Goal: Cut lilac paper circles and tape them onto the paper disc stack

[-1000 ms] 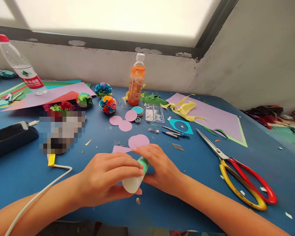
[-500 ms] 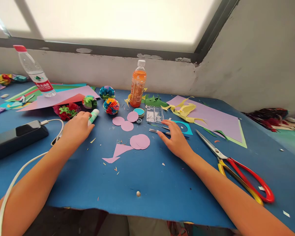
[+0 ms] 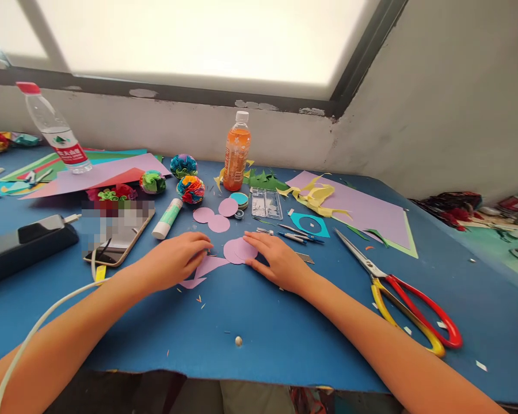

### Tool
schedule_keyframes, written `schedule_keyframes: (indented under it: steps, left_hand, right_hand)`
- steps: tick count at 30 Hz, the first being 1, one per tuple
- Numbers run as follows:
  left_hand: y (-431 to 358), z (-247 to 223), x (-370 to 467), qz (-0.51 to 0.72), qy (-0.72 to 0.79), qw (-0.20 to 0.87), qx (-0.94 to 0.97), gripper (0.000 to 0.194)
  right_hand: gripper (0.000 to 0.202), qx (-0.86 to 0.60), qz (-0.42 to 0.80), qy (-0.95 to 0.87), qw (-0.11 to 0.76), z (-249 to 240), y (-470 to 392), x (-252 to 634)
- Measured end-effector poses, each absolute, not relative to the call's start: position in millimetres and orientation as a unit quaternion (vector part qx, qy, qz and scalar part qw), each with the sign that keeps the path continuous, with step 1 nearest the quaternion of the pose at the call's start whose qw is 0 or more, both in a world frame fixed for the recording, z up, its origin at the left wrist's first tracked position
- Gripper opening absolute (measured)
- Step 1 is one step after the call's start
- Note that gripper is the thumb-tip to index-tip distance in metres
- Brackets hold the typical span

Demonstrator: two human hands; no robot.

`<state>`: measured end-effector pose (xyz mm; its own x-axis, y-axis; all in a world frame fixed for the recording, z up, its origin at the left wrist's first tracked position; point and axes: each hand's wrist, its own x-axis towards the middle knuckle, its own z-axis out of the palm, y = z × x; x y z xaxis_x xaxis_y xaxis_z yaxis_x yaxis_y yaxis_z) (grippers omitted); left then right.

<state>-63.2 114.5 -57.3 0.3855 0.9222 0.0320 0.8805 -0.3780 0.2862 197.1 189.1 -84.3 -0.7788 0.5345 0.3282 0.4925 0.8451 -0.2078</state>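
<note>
Two overlapping purple paper circles [image 3: 238, 252] lie flat on the blue table, partly one on the other. My right hand [image 3: 278, 261] is at their right edge, fingers apart, fingertips touching or just over the paper. My left hand [image 3: 179, 261] hovers over a purple paper scrap [image 3: 211, 264] left of the circles. Its fingers are loosely bent and apart, with nothing visible in them. Farther back lie several single purple circles [image 3: 218, 223]. A glue stick [image 3: 168, 218] lies beyond my left hand.
Large red-and-yellow scissors [image 3: 373, 269] lie on the right. Compasses [image 3: 300, 236] and a clear case [image 3: 266, 203] sit behind my right hand. An orange drink bottle [image 3: 236, 155] and a water bottle [image 3: 63, 138] stand at the back. A phone [image 3: 129, 238] and a white cable [image 3: 38, 328] are left.
My left hand has left the glue stick, which now lies on the table, and moved right to the purple scrap. My right hand has moved left from the compasses to the overlapping circles.
</note>
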Motion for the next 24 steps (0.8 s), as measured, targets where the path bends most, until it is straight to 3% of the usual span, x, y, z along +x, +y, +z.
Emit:
schedule_keyframes:
  steps: [3,9,16,21,24]
  left_hand:
    - [114.4,-71.6,-56.1,0.082,0.515,0.126,0.844,0.042]
    - [121.4,-81.6,-63.9,0.058,0.600,0.060,0.796,0.046]
    - [124.8,-77.1,-64.2,0.087,0.593,0.036,0.800,0.050]
    - [86.1,-50.9,-32.9,0.121,0.479,0.045,0.868,0.029]
    - [40.8,-47.3,-18.3,0.084,0.321,0.126,0.935,0.021]
  right_hand:
    - [0.039,-0.262,0.071,-0.948,0.166,-84.2,186.5,194.1]
    - [0.034,-0.262,0.092,-0.942,0.191,-83.8,186.1,195.8]
    - [0.046,-0.284,0.107,-0.936,0.177,-82.2,185.8,196.1]
    - [0.057,-0.305,0.098,-0.938,0.136,-78.5,187.6,184.0]
    - [0.056,-0.303,0.105,-0.944,0.084,-75.9,189.0,178.7]
